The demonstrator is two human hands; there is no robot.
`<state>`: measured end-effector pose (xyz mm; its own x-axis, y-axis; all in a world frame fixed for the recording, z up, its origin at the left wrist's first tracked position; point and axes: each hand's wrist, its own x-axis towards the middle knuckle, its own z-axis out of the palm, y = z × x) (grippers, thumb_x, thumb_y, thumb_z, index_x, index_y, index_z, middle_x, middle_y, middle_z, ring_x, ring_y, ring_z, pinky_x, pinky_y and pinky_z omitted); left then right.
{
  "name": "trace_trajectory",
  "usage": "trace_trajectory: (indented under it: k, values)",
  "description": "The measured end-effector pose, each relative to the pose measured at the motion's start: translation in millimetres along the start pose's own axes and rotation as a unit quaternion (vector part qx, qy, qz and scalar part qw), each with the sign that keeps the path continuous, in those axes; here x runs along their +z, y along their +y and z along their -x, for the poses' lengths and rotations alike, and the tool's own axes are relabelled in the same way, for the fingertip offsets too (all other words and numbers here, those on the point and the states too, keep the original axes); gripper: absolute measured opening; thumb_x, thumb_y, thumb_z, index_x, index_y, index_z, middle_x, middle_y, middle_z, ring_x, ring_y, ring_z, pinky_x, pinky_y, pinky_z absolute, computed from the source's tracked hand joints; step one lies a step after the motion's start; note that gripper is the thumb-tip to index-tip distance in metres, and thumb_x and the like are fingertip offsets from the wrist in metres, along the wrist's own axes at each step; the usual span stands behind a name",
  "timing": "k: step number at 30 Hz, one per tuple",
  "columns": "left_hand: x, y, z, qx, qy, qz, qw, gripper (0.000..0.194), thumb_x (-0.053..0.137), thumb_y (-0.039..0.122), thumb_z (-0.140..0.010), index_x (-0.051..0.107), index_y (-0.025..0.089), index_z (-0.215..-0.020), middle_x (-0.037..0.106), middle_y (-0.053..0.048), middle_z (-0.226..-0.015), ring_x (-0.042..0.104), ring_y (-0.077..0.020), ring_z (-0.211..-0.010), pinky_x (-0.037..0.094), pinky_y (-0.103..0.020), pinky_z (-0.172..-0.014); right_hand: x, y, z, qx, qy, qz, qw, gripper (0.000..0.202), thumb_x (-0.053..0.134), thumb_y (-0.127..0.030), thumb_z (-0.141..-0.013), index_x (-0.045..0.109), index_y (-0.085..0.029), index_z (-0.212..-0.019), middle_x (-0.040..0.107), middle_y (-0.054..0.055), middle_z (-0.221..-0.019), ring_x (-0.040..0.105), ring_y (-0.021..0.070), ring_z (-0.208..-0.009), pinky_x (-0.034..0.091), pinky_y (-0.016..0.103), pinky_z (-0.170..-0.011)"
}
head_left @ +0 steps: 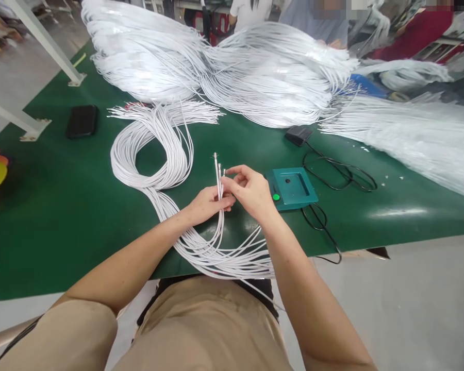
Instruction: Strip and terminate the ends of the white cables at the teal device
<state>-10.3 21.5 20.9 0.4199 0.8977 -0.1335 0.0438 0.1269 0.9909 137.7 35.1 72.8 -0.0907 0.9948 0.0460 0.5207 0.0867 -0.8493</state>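
My left hand [211, 205] is closed around a few white cables [220, 191], whose metal-tipped ends stick up above the fingers. At those tips my right hand [249, 188] pinches the end of one cable between thumb and fingers. The held cables run down into a loose bundle of white cables [201, 252] that crosses the front of the table below my wrists. That bundle continues up and left into a coiled loop [119, 159]. Just right of my right hand sits a teal device [311, 190] with a green button and a recessed top.
Large heaps of white cables [270, 77] cover the back of the green table [81, 216]. A black case [81, 121] lies at the left. A small black box [298, 135] with a black cord is behind the teal device. Several people [251, 13] are beyond the table.
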Motion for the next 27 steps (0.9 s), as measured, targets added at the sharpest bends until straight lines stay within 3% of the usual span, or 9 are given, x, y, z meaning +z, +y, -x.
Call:
trace_trajectory:
  k: [3,8,17,19,23,25,27]
  values:
    - [-1.0,-0.6,-0.9,-0.013,0.02,0.051,0.998,0.03,0.073,0.036,-0.074,0.064,0.012,-0.09,0.061,-0.001,-0.074,0.058,-0.0109,-0.066,0.049,-0.027,-0.068,8.4,6.9,-6.8,0.014,-0.009,-0.114,0.993,0.02,0.068,-0.038,-0.07,0.065,-0.019,-0.072,0.062,-0.003,-0.065,0.052,0.0119,-0.06,0.042,0.026,-0.062]
    - [-1.7,0.2,-1.8,0.008,0.065,0.17,0.983,0.035,0.075,0.031,-0.072,0.061,0.014,-0.1,0.065,-0.001,-0.082,0.062,-0.0109,-0.074,0.049,-0.025,-0.071,8.1,10.1,7.3,0.058,-0.005,-0.228,0.972,0.023,0.073,-0.038,-0.066,0.063,-0.018,-0.067,0.06,-0.003,-0.064,0.053,0.0114,-0.06,0.043,0.026,-0.061]
    - [5.5,-3.0,-0.5,0.035,0.102,0.094,0.99,0.044,0.077,0.025,-0.068,0.051,0.017,-0.103,0.068,0.001,-0.077,0.067,-0.0132,-0.069,0.05,-0.024,-0.065,8.5,16.6,12.9,0.105,0.017,-0.265,0.958,0.02,0.075,-0.034,-0.064,0.067,-0.016,-0.067,0.058,-0.002,-0.061,0.043,0.0083,-0.052,0.034,0.024,-0.05]
    - [5.5,-2.1,-0.6,0.031,0.108,0.086,0.99,0.047,0.077,0.024,-0.067,0.049,0.017,-0.104,0.068,0.002,-0.076,0.067,-0.0133,-0.067,0.05,-0.024,-0.063,9.4,19.3,13.1,0.138,-0.001,-0.324,0.936,0.02,0.075,-0.034,-0.063,0.067,-0.016,-0.066,0.054,-0.003,-0.058,0.039,0.0071,-0.051,0.03,0.024,-0.048]
    - [6.5,0.4,0.8,0.036,0.102,0.078,0.991,0.049,0.073,0.023,-0.071,0.045,0.017,-0.111,0.068,0.002,-0.076,0.066,-0.0133,-0.066,0.048,-0.023,-0.06,11.6,23.5,13.4,0.21,-0.065,-0.464,0.858,0.026,0.078,-0.031,-0.059,0.056,-0.017,-0.055,0.034,-0.009,-0.049,0.029,0.0053,-0.046,0.026,0.023,-0.046]
    - [7.0,0.4,1.7,0.047,0.087,0.07,0.993,0.053,0.069,0.023,-0.075,0.042,0.017,-0.12,0.069,0.0,-0.078,0.067,-0.0132,-0.066,0.048,-0.023,-0.06,11.0,24.0,11.8,0.201,-0.068,-0.469,0.857,0.026,0.076,-0.034,-0.062,0.057,-0.018,-0.057,0.032,-0.009,-0.049,0.031,0.006,-0.046,0.027,0.023,-0.046]
    - [7.0,-0.2,2.3,0.059,0.065,0.067,0.994,0.062,0.067,0.022,-0.077,0.036,0.017,-0.131,0.069,0.0,-0.079,0.067,-0.0135,-0.068,0.048,-0.024,-0.061,8.9,22.7,9.0,0.177,-0.066,-0.446,0.875,0.026,0.073,-0.042,-0.068,0.065,-0.017,-0.068,0.037,-0.008,-0.05,0.036,0.0071,-0.046,0.03,0.024,-0.047]
